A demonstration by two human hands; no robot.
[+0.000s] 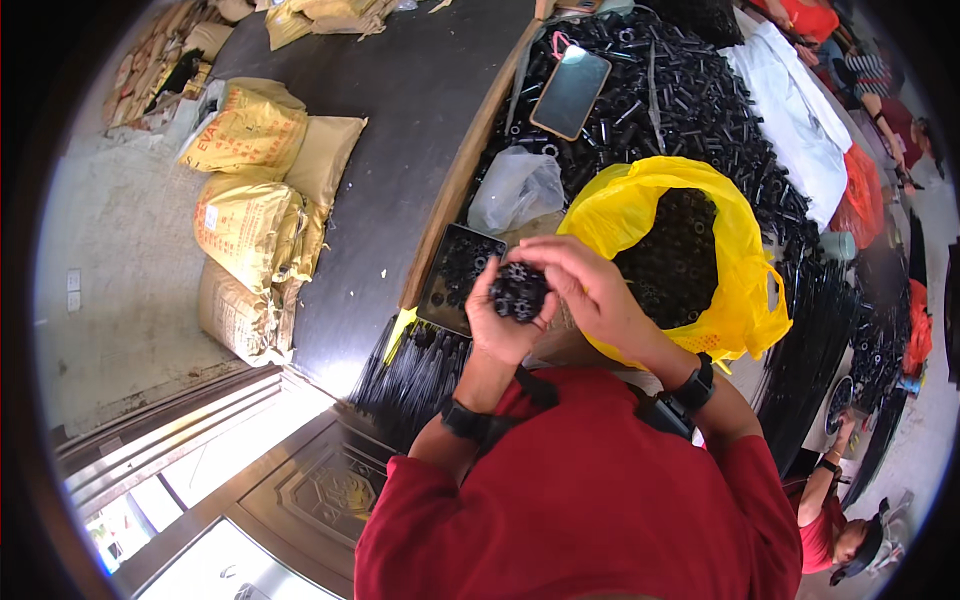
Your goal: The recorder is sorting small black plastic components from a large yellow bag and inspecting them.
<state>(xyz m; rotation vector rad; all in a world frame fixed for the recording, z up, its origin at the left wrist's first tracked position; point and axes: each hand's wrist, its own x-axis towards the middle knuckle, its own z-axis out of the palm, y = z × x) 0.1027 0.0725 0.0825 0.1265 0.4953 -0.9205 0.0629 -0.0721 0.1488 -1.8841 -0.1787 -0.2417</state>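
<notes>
Several black pieces (519, 292) lie clasped in the left hand (503, 328), best held level and cupped to avoid spills, while the right hand (588, 285) arches beside it, fingers and thumb apart.

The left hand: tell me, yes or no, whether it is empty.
No, the left hand cups a cluster of small black parts beside the right hand.

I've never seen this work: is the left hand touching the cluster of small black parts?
Touching. The head view shows the left hand cupped around the cluster of small black parts, thumb and fingers against its sides.
</notes>
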